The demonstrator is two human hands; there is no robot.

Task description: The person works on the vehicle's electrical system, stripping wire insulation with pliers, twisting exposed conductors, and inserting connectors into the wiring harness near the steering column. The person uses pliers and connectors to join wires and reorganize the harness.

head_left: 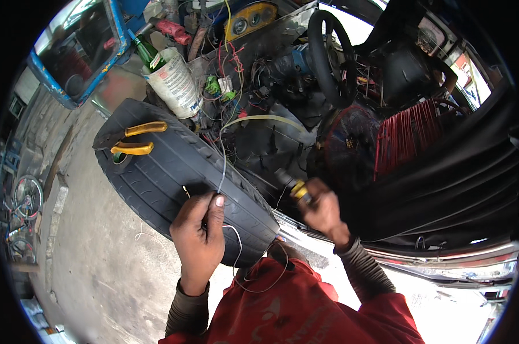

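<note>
Over the tyre, my left hand [197, 243] pinches a thin pale wire [222, 163] between thumb and fingers. The wire runs up toward the vehicle's wiring, and a white length loops down over the red shirt. A short bare-looking end [186, 191] pokes out above the knuckles. Farther right, my right hand [322, 213] is closed around a yellow-and-black hand tool [299, 190]; motion blurs it, and its exact kind is unclear. Yellow-handled pliers [137, 138] lie on the black tyre [156, 186], on top of a dark tape roll [120, 157] with a green inside.
Beyond the tyre stands a white container [173, 83] with a green bottle [149, 54] in it. Loose coloured wires [228, 92] hang in the opened vehicle front. A steering wheel [327, 63] and black cover [431, 189] are at the right, a blue-framed door [53, 86] at far left.
</note>
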